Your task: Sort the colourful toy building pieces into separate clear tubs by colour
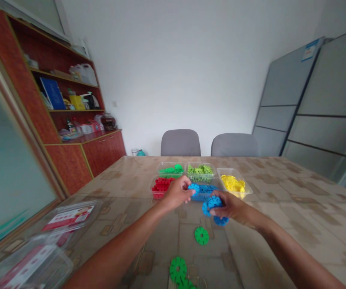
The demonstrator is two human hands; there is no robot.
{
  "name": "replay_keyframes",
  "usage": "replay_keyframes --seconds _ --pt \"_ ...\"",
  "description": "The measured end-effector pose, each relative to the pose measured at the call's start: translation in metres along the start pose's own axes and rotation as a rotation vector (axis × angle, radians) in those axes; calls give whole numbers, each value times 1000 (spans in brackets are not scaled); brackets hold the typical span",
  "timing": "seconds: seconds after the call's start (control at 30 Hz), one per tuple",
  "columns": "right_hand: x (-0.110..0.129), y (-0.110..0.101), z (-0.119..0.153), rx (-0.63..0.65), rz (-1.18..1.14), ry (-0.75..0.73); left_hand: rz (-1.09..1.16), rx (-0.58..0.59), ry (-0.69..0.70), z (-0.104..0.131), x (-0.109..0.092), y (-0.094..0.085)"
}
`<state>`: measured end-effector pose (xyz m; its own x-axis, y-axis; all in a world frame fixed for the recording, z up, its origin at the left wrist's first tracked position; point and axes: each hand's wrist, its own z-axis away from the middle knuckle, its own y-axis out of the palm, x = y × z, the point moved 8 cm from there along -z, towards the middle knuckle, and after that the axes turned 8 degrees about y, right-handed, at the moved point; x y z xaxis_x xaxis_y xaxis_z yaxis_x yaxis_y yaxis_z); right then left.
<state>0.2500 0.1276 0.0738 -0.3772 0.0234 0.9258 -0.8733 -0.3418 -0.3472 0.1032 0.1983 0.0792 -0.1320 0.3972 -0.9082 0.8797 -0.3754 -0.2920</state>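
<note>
My left hand (177, 192) pinches a blue notched disc (194, 189) between thumb and fingers, in front of the clear tub of blue discs (204, 196). To the right, my right hand (225, 206) is closed on several joined blue discs (214, 203), held above the table. Their lower piece hangs under my fingers. Nearer to me, a single green disc (201, 235) lies flat on the table. At the bottom of the view another green disc (178, 269) touches further green pieces (186, 284), partly cut off by the frame edge.
Beyond my hands stand clear tubs of red pieces (162, 184), dark green pieces (173, 169), light green pieces (200, 170) and yellow pieces (233, 184). Transparent lids (70, 216) with red labels lie at the left. Two grey chairs (181, 143) stand behind the table.
</note>
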Motion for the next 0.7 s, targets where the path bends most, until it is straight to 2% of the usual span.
replay_keyframes --seconds 0.17,0.23,0.3,0.4,0.5,0.6,0.7 --pt "11 -49 -33 -291 71 -43 -72 -67 24 -39 -9 3" --pt "12 -61 -47 -362 93 -43 -107 -90 34 -42 -9 3" --pt "11 -70 -56 -410 111 -43 -138 -103 47 -35 -8 2" --pt "5 -77 -56 -464 135 -55 -167 -81 68 -10 -3 -2" --pt "-3 -76 -42 -460 137 -77 -164 9 67 25 4 -5" --pt "-6 -58 -22 -349 130 -80 -144 141 51 63 7 -7" --pt "-4 -24 -4 -167 148 -74 -162 336 30 96 1 -4"
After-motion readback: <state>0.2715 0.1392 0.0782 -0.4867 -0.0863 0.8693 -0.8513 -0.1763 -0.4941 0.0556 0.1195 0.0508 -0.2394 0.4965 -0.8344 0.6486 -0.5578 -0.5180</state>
